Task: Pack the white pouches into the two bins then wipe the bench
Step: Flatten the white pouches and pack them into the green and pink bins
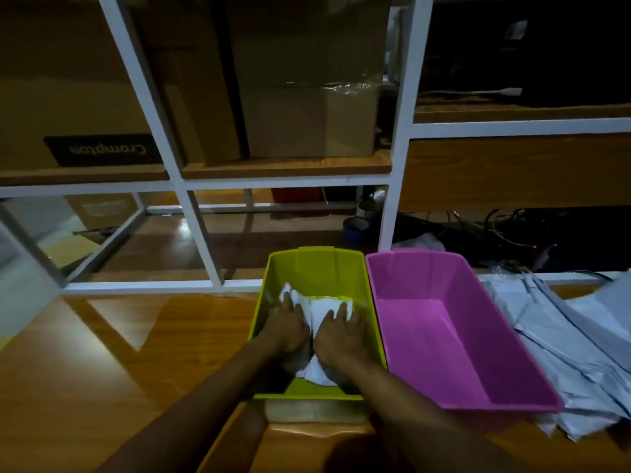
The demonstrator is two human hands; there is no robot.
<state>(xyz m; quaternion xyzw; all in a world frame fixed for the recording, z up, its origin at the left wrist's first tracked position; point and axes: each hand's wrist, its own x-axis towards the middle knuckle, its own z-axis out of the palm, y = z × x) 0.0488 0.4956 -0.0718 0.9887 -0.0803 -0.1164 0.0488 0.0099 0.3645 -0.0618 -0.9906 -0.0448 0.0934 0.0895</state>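
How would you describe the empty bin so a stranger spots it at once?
On the wooden bench, two bins stand side by side. The pink bin is the right one, beside the pile of white pouches. Unlike the green bin, which holds pouches, it is empty.

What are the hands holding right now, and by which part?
Nothing is gripped. The left hand and right hand lie flat on top of the white pouches inside the green bin, pressing down with fairly straight fingers.
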